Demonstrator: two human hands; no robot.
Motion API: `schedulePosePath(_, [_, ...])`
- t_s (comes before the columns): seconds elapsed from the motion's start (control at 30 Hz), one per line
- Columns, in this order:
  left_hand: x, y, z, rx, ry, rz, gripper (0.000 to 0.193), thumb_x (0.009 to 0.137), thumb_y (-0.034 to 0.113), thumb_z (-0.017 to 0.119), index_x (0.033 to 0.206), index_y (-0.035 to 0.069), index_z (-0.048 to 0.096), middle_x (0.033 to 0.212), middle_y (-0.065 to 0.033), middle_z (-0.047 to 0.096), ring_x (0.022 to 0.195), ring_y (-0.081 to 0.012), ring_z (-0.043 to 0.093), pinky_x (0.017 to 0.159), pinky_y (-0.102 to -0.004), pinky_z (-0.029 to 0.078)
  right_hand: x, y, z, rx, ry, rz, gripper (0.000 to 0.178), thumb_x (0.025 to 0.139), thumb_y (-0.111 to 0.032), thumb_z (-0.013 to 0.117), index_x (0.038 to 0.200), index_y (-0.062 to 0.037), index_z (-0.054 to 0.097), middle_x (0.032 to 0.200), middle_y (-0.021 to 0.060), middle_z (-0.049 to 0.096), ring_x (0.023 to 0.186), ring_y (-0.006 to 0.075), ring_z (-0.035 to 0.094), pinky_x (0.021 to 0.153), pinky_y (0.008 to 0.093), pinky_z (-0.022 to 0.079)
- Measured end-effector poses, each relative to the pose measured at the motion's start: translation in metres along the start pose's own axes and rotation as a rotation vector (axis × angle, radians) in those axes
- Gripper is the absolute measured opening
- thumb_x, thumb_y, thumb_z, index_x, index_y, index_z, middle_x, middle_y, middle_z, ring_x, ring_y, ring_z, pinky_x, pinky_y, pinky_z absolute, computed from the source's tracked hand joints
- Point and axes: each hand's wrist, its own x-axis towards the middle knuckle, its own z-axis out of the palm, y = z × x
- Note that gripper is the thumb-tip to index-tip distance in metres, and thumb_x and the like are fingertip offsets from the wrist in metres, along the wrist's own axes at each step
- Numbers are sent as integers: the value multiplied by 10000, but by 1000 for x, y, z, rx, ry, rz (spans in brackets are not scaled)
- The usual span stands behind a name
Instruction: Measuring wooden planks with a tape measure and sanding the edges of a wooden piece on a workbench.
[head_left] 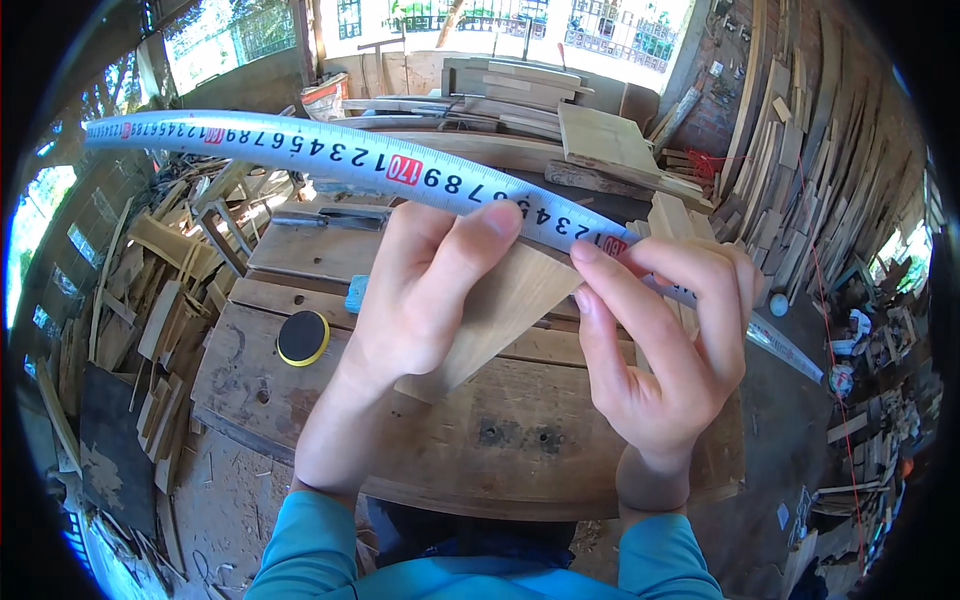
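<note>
Measuring a flat, pale wooden offcut (500,305), held up over the worn plank workbench (300,250). Left hand (420,290) closed on the wood, thumb tip pressing the white steel tape blade (330,155) onto its top edge. Right hand (670,340) pinching tape and wood together at the upper right corner. Best to keep the blade flat and flush along the edge, without sag. Offcut's long axis running lower left to upper right; tape sweeping far left to lower right.
</note>
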Motion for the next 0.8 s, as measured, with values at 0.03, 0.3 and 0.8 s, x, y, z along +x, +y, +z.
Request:
schedulePosePath(0.03, [1, 1, -2, 0, 0, -1, 452, 1115, 355, 597, 1119, -64, 768, 970, -38, 760, 928, -83, 621, 818, -286, 494, 0, -1, -1, -24, -7, -9, 410, 734, 14, 868, 1124, -112, 852, 1039, 64, 700, 888, 246, 610, 844, 385, 464])
schedulePosePath(0.3, [0, 1, -9, 171, -61, -213, 666, 1009, 460, 551, 1409, -67, 629, 1250, -149, 736, 1187, -225, 661, 1110, -389, 448, 2, -1, -7, -29, -76, -19, 418, 756, -29, 870, 1165, -101, 823, 1366, 154, 711, 1172, 350, 690, 1018, 463, 494])
schedulePosePath(0.8, [9, -13, -10, 56, -7, -45, 482, 1092, 419, 629, 944, -24, 750, 779, 55, 610, 761, -35, 474, 639, -276, 356, 2, -1, -13, 61, -210, 119, 468, 864, 73, 726, 1286, -105, 821, 1362, 177, 707, 1189, 366, 706, 1017, 449, 558])
